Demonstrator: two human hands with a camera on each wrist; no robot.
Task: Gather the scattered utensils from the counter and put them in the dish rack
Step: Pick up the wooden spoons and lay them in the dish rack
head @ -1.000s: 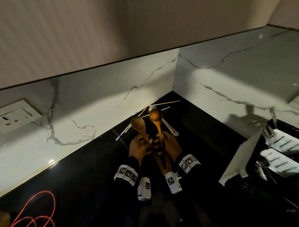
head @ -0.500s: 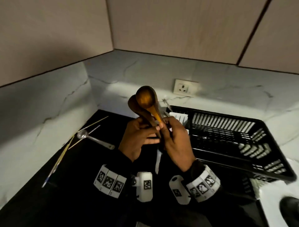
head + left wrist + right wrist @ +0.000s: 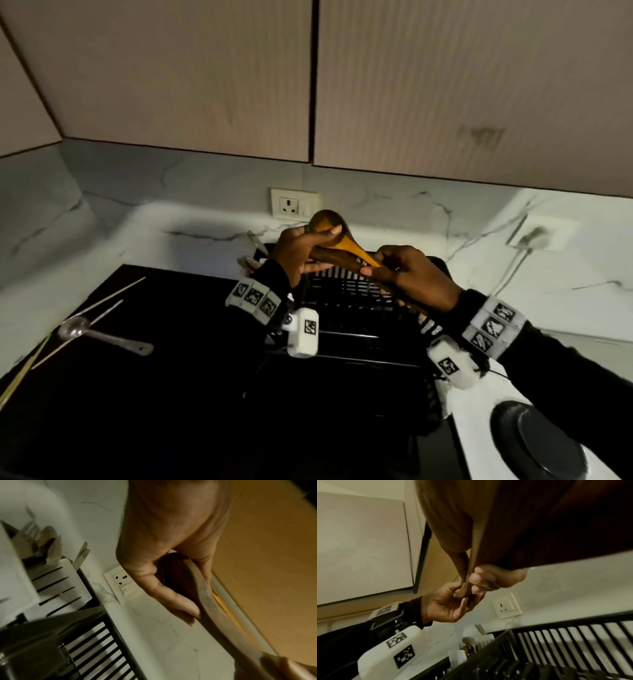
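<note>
Spoons, wooden, stiff and light, are hanging over the rack, both hands clamping bowls and handles.

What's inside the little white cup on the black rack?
The white cutlery holder holds metal spoons and a fork, standing up. Their handles are hidden inside it.

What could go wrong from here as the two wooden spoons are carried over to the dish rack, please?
Both hands, left hand and right hand, share the wooden spoons; one spoon might slip while being released. The white cutlery holder already holds utensils, so long spoons may jam there. The metal spoon and chopsticks could be forgotten on the counter.
</note>
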